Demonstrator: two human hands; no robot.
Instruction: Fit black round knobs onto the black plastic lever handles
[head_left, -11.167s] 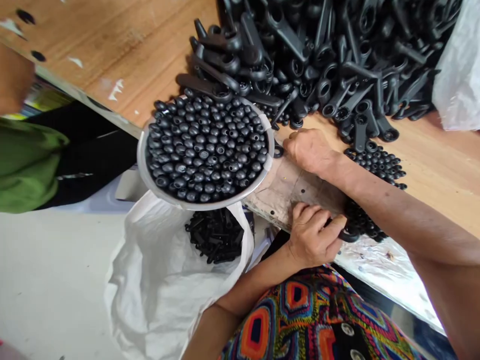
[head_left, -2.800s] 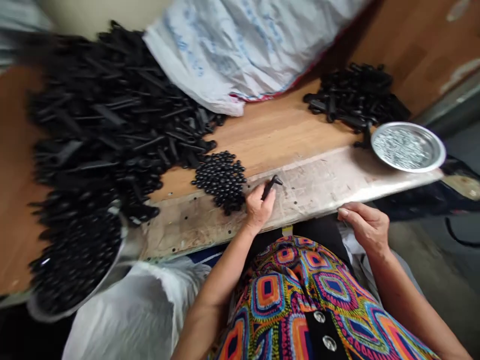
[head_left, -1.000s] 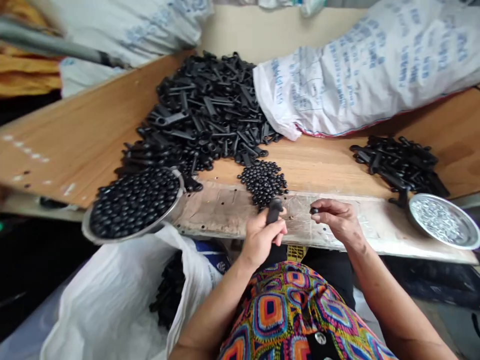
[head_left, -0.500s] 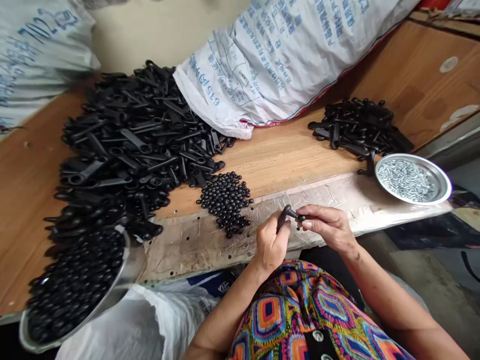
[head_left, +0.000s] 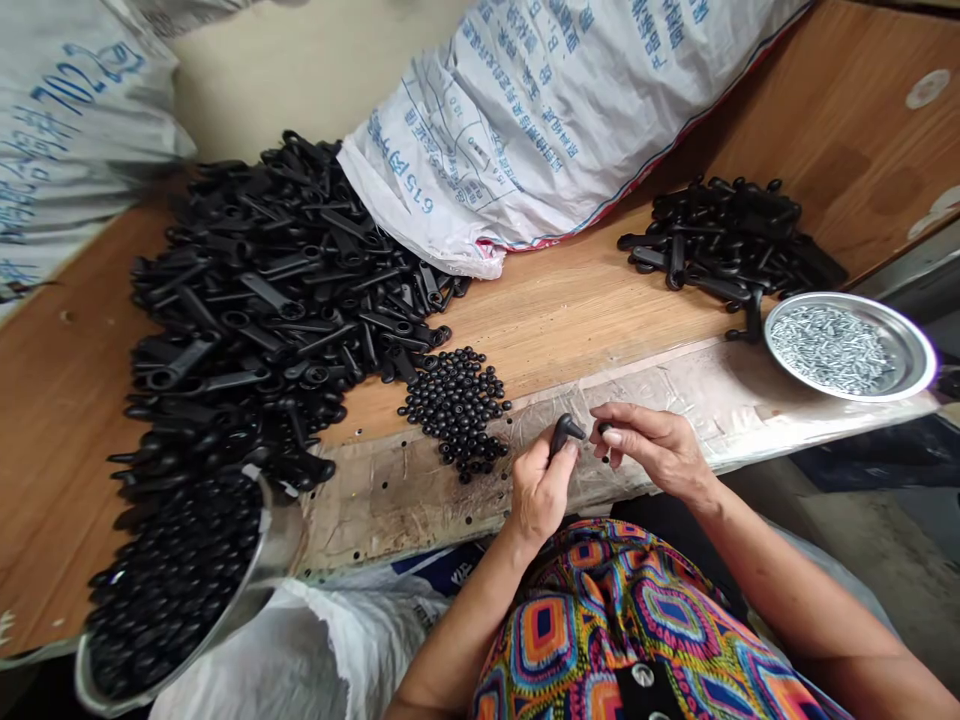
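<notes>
My left hand (head_left: 538, 490) is closed around a black plastic crank handle (head_left: 564, 432), whose narrow end points right. Just right of it, my right hand (head_left: 660, 450) pinches a small round black knob (head_left: 604, 428) between thumb and fingers. A small gap separates the knob from the handle's tip. Left of my hands lies a loose cluster of black knobs (head_left: 457, 400) on the bench edge. Behind that rises a large heap of black crank handles (head_left: 262, 290). Part of the held handle is hidden inside my left fist.
A metal dish (head_left: 926, 350) of small silver pins sits at the right edge. Behind it is a smaller pile of black handles (head_left: 727, 240). A white printed sack (head_left: 480, 150) leans across the back. At lower left, a container (head_left: 255, 560) is heaped with black knobs.
The knob in my right hand was against the handle's end and is now apart from it. My left hand still grips the handle. The view has shifted slightly.
</notes>
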